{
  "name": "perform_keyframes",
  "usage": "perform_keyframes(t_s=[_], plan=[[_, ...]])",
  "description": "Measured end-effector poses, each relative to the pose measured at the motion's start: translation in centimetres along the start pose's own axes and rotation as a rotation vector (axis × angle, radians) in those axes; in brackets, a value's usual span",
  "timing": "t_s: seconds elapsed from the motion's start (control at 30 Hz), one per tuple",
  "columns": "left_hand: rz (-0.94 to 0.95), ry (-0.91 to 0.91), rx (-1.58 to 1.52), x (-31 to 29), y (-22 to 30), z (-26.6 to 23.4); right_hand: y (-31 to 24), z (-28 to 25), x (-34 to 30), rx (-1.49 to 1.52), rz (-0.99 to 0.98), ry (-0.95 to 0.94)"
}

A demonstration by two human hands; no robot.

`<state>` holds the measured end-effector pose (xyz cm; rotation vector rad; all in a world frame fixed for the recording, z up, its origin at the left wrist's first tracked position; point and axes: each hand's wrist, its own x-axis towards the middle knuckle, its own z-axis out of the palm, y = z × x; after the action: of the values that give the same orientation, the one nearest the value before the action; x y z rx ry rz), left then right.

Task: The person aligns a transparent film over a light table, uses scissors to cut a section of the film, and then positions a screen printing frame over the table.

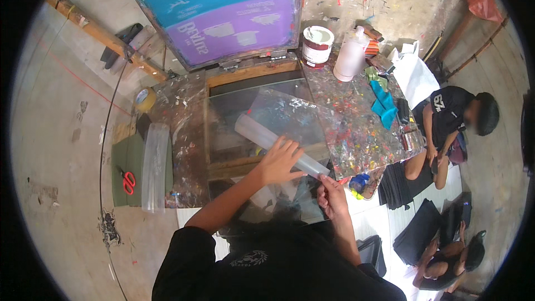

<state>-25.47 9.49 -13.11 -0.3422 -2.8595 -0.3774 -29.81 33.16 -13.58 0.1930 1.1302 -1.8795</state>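
Note:
A roll of clear plastic film (257, 131) lies slantwise over a glass plate (223, 156) set in the workbench. Part of the film is unrolled as a flat sheet beyond the roll. My left hand (281, 160) lies across the middle of the roll, fingers over its far side and thumb on the near side. With thumb and fingers my right hand (332, 196) pinches the roll's near right end. A second clear roll (156, 167) rests at the bench's left, beside red-handled scissors (128, 183) on a green sheet (125, 153).
A blue and purple printing screen (234, 17) stands raised at the back. Right of it are a paint tub (317, 47), a plastic bottle (351, 56) and a teal cloth (384, 105). Tape (145, 100) sits at left. Two people (451, 117) sit at right near dark fabric stacks (394, 185).

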Motion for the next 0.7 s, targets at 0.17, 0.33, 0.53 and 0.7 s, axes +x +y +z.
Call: perform_keyframes(t_s=[0.17,0.33,0.53,0.7], plan=[[0.035,0.003,0.085,-0.3,-1.1,0.8,0.6,0.4,0.0,0.208,-0.025,-0.059],[0.054,0.023,0.091,-0.2,-0.9,-0.2,0.6,0.5,-0.3,0.056,0.062,0.027],[0.074,0.038,0.151,-0.5,-1.2,-0.2,0.1,2.0,-1.1,0.062,-0.032,-0.015],[0.072,0.063,0.111,-0.7,-1.2,-0.7,0.0,0.8,-0.9,0.030,0.021,-0.194]])
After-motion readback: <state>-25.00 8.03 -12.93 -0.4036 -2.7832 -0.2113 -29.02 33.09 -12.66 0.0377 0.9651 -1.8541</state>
